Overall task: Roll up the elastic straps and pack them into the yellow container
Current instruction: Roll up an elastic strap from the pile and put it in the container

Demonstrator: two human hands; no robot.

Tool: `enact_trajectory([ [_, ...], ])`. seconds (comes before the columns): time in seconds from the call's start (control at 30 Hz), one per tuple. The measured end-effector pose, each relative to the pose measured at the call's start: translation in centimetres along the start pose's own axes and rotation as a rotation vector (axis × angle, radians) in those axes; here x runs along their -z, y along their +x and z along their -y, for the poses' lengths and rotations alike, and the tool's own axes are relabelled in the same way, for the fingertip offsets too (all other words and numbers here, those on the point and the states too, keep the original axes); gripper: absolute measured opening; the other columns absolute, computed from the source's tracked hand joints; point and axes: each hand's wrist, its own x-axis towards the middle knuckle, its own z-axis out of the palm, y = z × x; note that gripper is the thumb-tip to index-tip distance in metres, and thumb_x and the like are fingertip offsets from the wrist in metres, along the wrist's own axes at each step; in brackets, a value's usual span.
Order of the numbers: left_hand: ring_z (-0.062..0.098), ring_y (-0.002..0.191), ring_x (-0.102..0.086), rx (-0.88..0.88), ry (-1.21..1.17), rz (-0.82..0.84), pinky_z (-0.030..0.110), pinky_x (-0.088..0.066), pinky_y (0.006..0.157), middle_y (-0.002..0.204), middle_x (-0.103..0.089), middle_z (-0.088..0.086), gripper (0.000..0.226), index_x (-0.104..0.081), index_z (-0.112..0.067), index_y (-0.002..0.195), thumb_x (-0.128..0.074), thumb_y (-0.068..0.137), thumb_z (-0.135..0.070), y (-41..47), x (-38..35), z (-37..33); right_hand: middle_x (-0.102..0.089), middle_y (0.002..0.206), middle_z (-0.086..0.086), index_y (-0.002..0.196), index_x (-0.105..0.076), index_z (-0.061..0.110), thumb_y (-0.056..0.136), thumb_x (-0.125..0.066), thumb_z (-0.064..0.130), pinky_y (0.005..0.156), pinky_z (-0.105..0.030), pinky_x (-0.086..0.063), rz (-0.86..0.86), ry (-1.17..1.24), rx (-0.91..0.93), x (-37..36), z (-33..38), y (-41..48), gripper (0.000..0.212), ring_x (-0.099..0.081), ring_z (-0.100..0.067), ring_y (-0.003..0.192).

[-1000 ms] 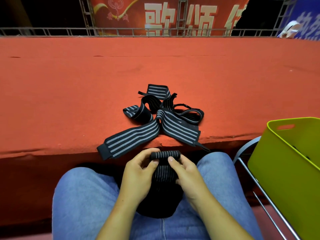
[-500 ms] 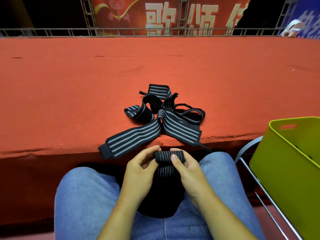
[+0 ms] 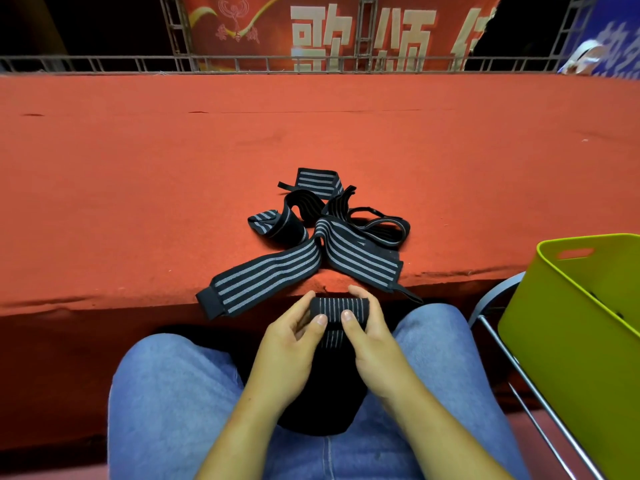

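Holding a small roll (image 3: 341,308) of strap, both hands sit close together over the lap. The left hand (image 3: 291,344) grips the left end of the roll, with its thumb on the near side and its fingers curled over the far side. The right hand (image 3: 372,341) grips the right end the same way. The two thumbs almost touch in the middle of the roll. The roll is black with thin grey lines. A flat bit of the same strap hangs down from it, between the two hands.

Under the hands there is a dark cloth (image 3: 322,403) on the blue jeans (image 3: 173,410). I cannot tell if it is part of the strap.

Just past the fingertips, a pile of loose straps (image 3: 311,237) lies on a red carpet (image 3: 138,202). One long strap lies flat, and its end pokes over the carpet edge, to the left of the left hand. Another strap lies past the right hand, and its thin tail hangs over the edge near that hand's fingers. More straps lie tangled farther away.

The yellow bin (image 3: 571,323) stands well apart from the hands, off to the right of the right hand. A grey metal frame (image 3: 491,327) shows between the bin and the right knee.
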Motion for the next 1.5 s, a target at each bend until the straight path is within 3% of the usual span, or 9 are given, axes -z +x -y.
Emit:
enact_trajectory([
  [0.17,0.004,0.126,-0.064,-0.042,0.021,0.005,0.026,-0.048,0.109,0.13,-0.072,-0.014,0.043,-0.058,-0.025,0.144,-0.053,0.106,-0.005,0.0,-0.4,-0.2,-0.058,0.143,0.012,0.162,-0.013,0.048,0.111,-0.045,0.037,0.109,-0.022,-0.04,0.054,-0.081,-0.055,-0.1,1.1,-0.3,0.061,-0.057,-0.005,0.129],
  [0.33,0.003,0.125,-0.065,-0.015,-0.072,-0.031,0.03,-0.049,0.112,0.128,-0.073,-0.01,0.042,-0.06,-0.027,0.137,-0.057,0.103,-0.001,0.0,-0.4,-0.1,-0.053,0.143,0.011,0.164,-0.008,0.046,0.111,-0.041,0.042,0.116,-0.025,-0.036,0.047,-0.093,-0.103,-0.1,1.0,0.0,0.063,-0.051,-0.008,0.134],
  [0.43,0.009,0.12,-0.069,-0.01,-0.102,-0.045,0.034,-0.051,0.109,0.124,-0.075,-0.005,0.041,-0.064,-0.025,0.132,-0.058,0.102,0.002,0.0,-0.4,-0.1,-0.056,0.147,0.013,0.162,-0.025,0.048,0.108,-0.043,0.053,0.122,-0.04,-0.039,0.024,-0.069,-0.136,-0.2,0.2,0.3,0.057,-0.054,-0.01,0.137],
  [0.57,0.011,0.118,-0.07,-0.024,-0.108,-0.069,0.036,-0.052,0.108,0.121,-0.076,-0.004,0.041,-0.066,-0.025,0.128,-0.061,0.099,0.004,0.0,-0.3,-0.1,-0.08,0.111,0.006,0.12,-0.073,0.031,0.105,-0.055,0.049,0.105,-0.051,-0.055,-0.005,0.006,-0.172,0.0,0.1,0.3,0.03,-0.075,-0.011,0.106],
  [0.73,0.012,0.121,-0.068,-0.059,-0.097,-0.075,0.037,-0.05,0.11,0.122,-0.075,-0.004,0.04,-0.068,-0.021,0.12,-0.062,0.096,0.01,0.0,-0.3,-0.3,-0.081,0.102,-0.002,0.106,-0.078,0.026,0.093,-0.058,0.064,0.101,-0.054,-0.057,-0.002,0.003,-0.21,0.2,0.3,0.2,0.046,-0.077,-0.02,0.101],
  [0.97,0.003,0.122,-0.066,-0.089,-0.045,-0.009,0.024,-0.053,0.102,0.123,-0.074,-0.015,0.033,-0.07,-0.015,0.103,-0.059,0.094,0.015,-0.8,-0.5,-1.0,-0.081,0.109,0.003,0.117,-0.076,0.025,0.101,-0.051,0.063,0.093,-0.035,-0.058,0.077,0.092,-0.218,0.3,1.1,-0.2,0.048,-0.076,-0.011,0.104],
  [1.13,0.002,0.122,-0.065,-0.093,-0.057,0.008,0.023,-0.051,0.102,0.125,-0.073,-0.016,0.032,-0.073,-0.017,0.103,-0.063,0.093,0.012,-0.7,-0.7,-0.9,-0.08,0.111,-0.012,0.115,-0.077,0.016,0.097,-0.068,0.043,0.109,-0.052,-0.052,0.011,0.257,-0.183,0.2,0.5,0.2,0.034,-0.074,-0.028,0.112],
  [1.27,0.002,0.119,-0.067,-0.028,-0.142,-0.008,0.016,-0.05,0.098,0.124,-0.074,-0.01,0.048,-0.068,-0.021,0.125,-0.061,0.093,0.013,-0.5,-0.7,-0.7,-0.077,0.117,-0.017,0.121,-0.072,0.014,0.091,-0.072,0.025,0.11,-0.047,-0.051,-0.039,0.425,-0.137,0.4,0.3,0.7,0.032,-0.07,-0.033,0.118],
  [1.5,0.002,0.112,-0.07,0.063,-0.231,0.016,0.015,-0.053,0.089,0.116,-0.078,-0.006,0.032,-0.069,-0.025,0.126,-0.065,0.099,-0.007,-0.5,-0.9,-0.7,-0.076,0.124,-0.012,0.124,-0.068,0.025,0.104,-0.056,0.005,0.116,-0.05,-0.046,-0.027,0.409,-0.081,0.9,0.2,0.7,0.03,-0.068,-0.03,0.124],
])
